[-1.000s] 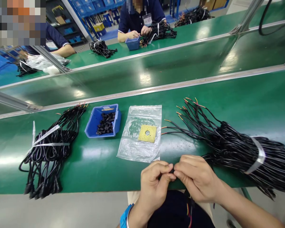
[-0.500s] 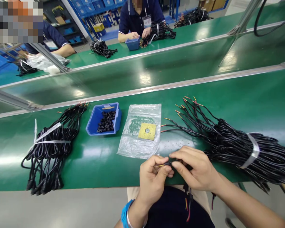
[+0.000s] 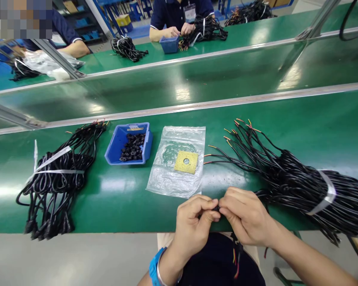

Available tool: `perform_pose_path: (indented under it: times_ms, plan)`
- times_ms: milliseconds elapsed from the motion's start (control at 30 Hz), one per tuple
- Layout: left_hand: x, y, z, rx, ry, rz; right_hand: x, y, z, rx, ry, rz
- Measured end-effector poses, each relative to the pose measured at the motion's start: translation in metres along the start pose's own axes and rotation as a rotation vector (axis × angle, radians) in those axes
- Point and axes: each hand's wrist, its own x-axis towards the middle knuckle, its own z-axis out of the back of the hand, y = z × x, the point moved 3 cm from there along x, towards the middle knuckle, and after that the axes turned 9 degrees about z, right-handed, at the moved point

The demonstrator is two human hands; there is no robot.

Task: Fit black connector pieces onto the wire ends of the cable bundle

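Near the table's front edge, my left hand (image 3: 193,220) pinches a small black rubber-like piece (image 3: 216,208) between thumb and forefinger. Right beside it, the fingertips of my right hand (image 3: 246,216) are closed on the black cable at that piece; most of the cable is hidden by the fingers. Below my right hand hang cable ends with red and yellow wires (image 3: 235,256). To the right lies a thick bundle of black cables (image 3: 289,182), tied with a white band, its bare coloured wire ends pointing left.
Left of centre stands a blue bin (image 3: 111,153) of small black pieces (image 3: 133,147). A clear plastic bag (image 3: 161,176) lies under a yellow square pad (image 3: 185,167) with a round hole. Farther left is another tied cable bundle (image 3: 62,171). Beyond the metal rail, co-workers sit at a second bench.
My hands have come closer together, fingertips now nearly meeting at the black piece. The yellow wire that stuck out at my left fingers is hidden now. The view has shifted slightly.
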Motion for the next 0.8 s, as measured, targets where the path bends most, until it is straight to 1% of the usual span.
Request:
perform_pose_path:
  times_ms: [133, 333, 400, 533, 600, 667, 800]
  plan:
    - [0.0003, -0.0002, -0.0002, 0.067, 0.032, -0.018, -0.0028, -0.0021, -0.002, 0.009, 0.023, -0.006]
    - [0.0005, -0.0011, -0.0021, 0.151, 0.002, -0.08, -0.0042, 0.0005, -0.0052, -0.059, -0.022, -0.004]
    - [0.0001, 0.0002, -0.0038, 0.098, 0.012, -0.025, -0.0046, -0.0002, -0.0053, -0.06, -0.041, -0.024]
    - [-0.0012, 0.0058, -0.0051, -0.157, -0.025, 0.196, -0.0039, -0.0046, -0.0024, -0.024, -0.055, -0.063]
    - [-0.0015, 0.0076, -0.005, -0.206, -0.037, 0.236, -0.0027, -0.0064, -0.0004, 0.004, -0.045, -0.071]
    - [-0.0011, 0.008, -0.0047, -0.185, -0.018, 0.205, -0.0019, -0.0068, 0.0007, 0.034, -0.034, -0.058]
    - [0.0014, 0.005, -0.0025, -0.063, 0.002, 0.07, -0.004, -0.0051, -0.0003, 0.039, -0.021, -0.02]
